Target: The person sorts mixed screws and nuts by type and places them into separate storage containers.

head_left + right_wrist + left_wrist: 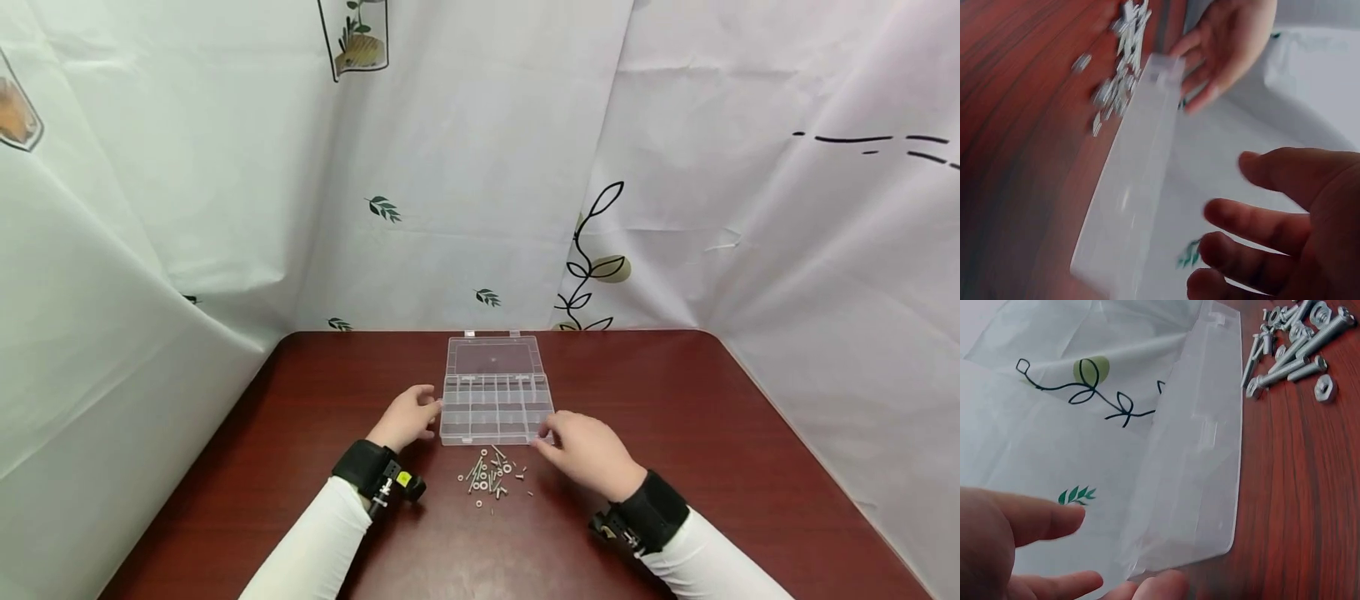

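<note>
A clear plastic compartment box (495,439) lies on the table with its lid (492,360) folded back, away from me. My left hand (405,419) is at the box's left side, fingers loosely bent; in the left wrist view its fingertips (1163,585) come right up to a lower corner. At the front right corner is my right hand (588,450), and the right wrist view shows its fingers spread apart with nothing held between them. Several metal screws (1329,334), nuts and washers lie loose in front of the box.
The dark red tabletop (337,367) extends on both sides of the box. White fabric (465,167) printed with leaves hangs behind the table's far edge and along both sides. A hex nut (1325,389) lies slightly apart from the pile.
</note>
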Action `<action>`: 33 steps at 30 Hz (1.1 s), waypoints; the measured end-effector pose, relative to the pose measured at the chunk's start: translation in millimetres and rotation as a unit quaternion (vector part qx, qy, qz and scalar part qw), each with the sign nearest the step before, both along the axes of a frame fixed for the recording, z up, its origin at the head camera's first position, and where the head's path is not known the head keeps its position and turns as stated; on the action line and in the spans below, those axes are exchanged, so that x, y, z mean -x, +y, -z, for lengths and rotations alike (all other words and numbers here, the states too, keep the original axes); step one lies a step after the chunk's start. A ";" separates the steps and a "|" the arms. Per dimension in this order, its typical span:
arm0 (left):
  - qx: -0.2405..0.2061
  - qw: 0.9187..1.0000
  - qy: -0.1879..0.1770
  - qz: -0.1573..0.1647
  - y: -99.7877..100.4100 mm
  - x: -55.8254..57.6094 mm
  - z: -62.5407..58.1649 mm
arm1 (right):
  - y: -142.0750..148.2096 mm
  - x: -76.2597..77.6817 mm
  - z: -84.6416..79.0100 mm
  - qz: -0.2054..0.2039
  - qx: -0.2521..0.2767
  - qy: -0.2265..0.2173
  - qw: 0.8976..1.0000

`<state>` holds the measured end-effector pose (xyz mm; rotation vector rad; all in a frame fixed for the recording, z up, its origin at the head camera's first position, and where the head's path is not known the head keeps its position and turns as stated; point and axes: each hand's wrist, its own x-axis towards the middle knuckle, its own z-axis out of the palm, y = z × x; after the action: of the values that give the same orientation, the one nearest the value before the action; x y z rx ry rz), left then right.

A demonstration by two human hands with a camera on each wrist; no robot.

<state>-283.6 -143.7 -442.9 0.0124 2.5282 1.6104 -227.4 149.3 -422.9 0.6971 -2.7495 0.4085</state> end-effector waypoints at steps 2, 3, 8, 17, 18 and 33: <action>0.004 1.000 -0.004 0.008 3.2 2.5 1.9 | -12.7 1.8 -1.1 -0.014 -0.014 -0.017 1.000; 0.007 1.000 -0.003 0.013 4.7 3.7 2.7 | -18.6 3.0 -1.8 -0.023 -0.021 -0.025 0.999; -0.001 1.000 -0.008 0.025 10.3 5.6 11.9 | -41.3 4.9 0.6 -0.051 -0.049 -0.049 0.996; -0.023 0.999 -0.014 0.031 7.7 7.0 15.0 | -53.7 11.2 14.2 -0.041 -0.068 -0.050 0.996; -0.024 0.999 -0.014 0.031 7.2 7.3 15.2 | -54.4 12.0 15.3 -0.037 -0.070 -0.050 0.996; -0.032 0.999 -0.014 0.029 8.3 6.3 16.6 | -56.1 18.6 25.1 -0.012 -0.072 -0.063 0.995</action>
<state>-290.0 -135.4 -459.5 0.0690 2.4320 1.6557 -246.0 93.2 -448.0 0.7639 -2.9147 0.2690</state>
